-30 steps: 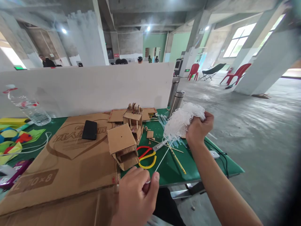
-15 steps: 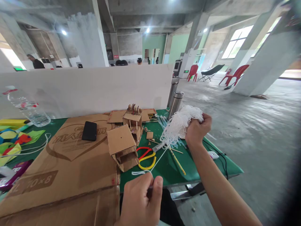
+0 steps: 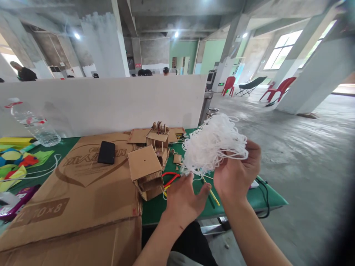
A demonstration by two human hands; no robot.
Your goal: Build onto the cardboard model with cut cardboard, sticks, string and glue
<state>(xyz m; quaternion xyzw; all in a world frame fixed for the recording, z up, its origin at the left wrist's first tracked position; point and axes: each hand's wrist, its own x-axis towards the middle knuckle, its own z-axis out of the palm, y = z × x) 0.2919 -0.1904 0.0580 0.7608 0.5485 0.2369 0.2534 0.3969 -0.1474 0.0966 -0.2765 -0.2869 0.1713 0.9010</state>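
Observation:
My right hand [image 3: 235, 175] holds up a tangled bundle of white string [image 3: 213, 144] above the green table [image 3: 249, 201]. My left hand [image 3: 184, 197] is raised just left of it, fingers pinching strands at the bundle's lower edge. A small cardboard model house [image 3: 149, 166] stands on the table to the left of my hands. Red and yellow scissors [image 3: 169, 179] lie partly hidden behind my left hand. Thin sticks [image 3: 212, 194] lie on the table under my hands.
A large flat cardboard sheet [image 3: 69, 199] covers the table's left, with a black phone [image 3: 106, 152] on it. A plastic water bottle [image 3: 33, 123] lies at far left near coloured paper [image 3: 13, 162]. A white partition board [image 3: 105, 103] stands behind. A black cable [image 3: 263, 184] runs along the right edge.
My left hand rose from the near table edge, where it pinched one pulled-out strand, up to the bundle. My right hand lowered slightly and turned, and the bundle spread wider.

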